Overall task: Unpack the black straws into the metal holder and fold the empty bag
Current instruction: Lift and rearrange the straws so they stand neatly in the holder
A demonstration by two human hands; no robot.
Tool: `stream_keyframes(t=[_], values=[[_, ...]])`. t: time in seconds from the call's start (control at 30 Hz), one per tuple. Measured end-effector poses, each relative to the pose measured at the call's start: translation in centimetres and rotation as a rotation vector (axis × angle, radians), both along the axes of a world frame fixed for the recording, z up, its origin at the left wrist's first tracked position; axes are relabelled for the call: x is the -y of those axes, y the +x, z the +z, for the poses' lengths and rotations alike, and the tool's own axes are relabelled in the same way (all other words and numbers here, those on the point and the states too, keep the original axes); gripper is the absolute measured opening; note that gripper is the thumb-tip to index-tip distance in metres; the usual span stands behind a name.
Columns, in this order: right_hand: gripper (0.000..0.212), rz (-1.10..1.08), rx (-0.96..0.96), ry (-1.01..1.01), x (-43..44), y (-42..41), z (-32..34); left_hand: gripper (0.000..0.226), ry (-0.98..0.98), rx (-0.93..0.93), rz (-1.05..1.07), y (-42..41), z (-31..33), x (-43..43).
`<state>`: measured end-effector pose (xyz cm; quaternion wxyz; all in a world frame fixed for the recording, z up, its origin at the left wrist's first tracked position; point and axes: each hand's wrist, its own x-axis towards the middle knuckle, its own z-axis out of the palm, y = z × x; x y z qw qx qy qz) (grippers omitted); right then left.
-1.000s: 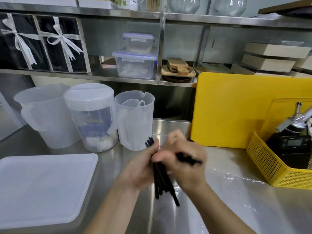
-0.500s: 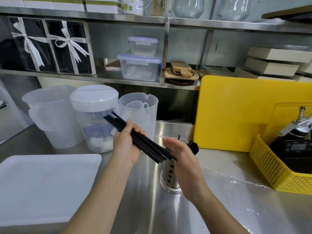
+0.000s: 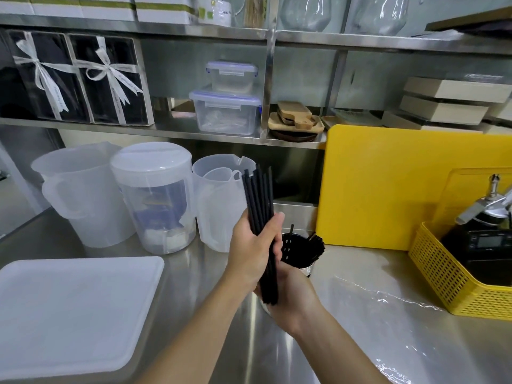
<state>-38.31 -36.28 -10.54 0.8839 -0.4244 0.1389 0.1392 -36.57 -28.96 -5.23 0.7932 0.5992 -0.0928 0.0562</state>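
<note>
At frame centre, the left hand [image 3: 253, 246] gripped upright straws [image 3: 260, 200] and the right hand [image 3: 293, 299] cupped their ends; the holder [image 3: 303, 254] behind was part-filled, bag folding outstanding.

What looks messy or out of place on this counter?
Nothing spilled or broken. The black straws already in the perforated metal holder slump against its right rim, one standing apart at the left. What looks like a clear plastic bag lies wrinkled on the stainless steel counter beside it.
</note>
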Motion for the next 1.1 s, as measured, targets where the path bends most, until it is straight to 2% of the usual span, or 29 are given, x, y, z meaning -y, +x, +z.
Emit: stream_keyframes(t=[0.07, 0.17, 0.23, 0.33, 0.47, 0.67, 0.77, 0.87, 1.1], values=[[0.035, -0.028, 0.139, -0.229, 0.9, -0.2, 0.7, 0.015, -0.018, -0.040, -0.123, -0.1, 0.0, -0.5], [0.036, -0.135, 0.442, -0.288, 2.1, -0.6, 3.4, 0.037, 0.015, -0.073, -0.305, -0.6, -0.4, -1.0], [0.034, -0.093, 0.542, -0.358, 2.6, -0.8, 5.2, 0.054, 0.033, -0.083, -0.396, -1.0, -0.9, -0.9], [0.026, -0.025, 0.529, -0.476, 2.8, -1.1, 6.6, 0.057, 0.042, -0.105, -0.437, -1.6, -1.2, -0.4], [0.016, -0.079, 0.532, -0.458, 2.9, -1.2, 6.3, 0.042, 0.005, -0.154, -0.444, -2.2, -1.2, -0.3], [0.017, -0.072, 0.507, -0.372, 3.2, -0.4, 5.6, 0.026, -0.078, -0.244, -0.480, -2.2, -1.7, -0.9], [0.024, -0.073, 0.460, -0.395, 3.5, 0.0, 5.1, 0.023, -0.055, -0.273, -0.488, -2.0, -1.9, -1.2], [0.035, -0.021, 0.432, -0.336, 4.0, 0.4, 4.7, 0.019, -0.064, -0.277, -0.507, -2.2, -1.9, -1.3], [0.036, 0.008, 0.448, -0.302, 4.3, 0.7, 4.1, 0.020, -0.120, -0.280, -0.558, -2.4, -2.0, -1.4]])
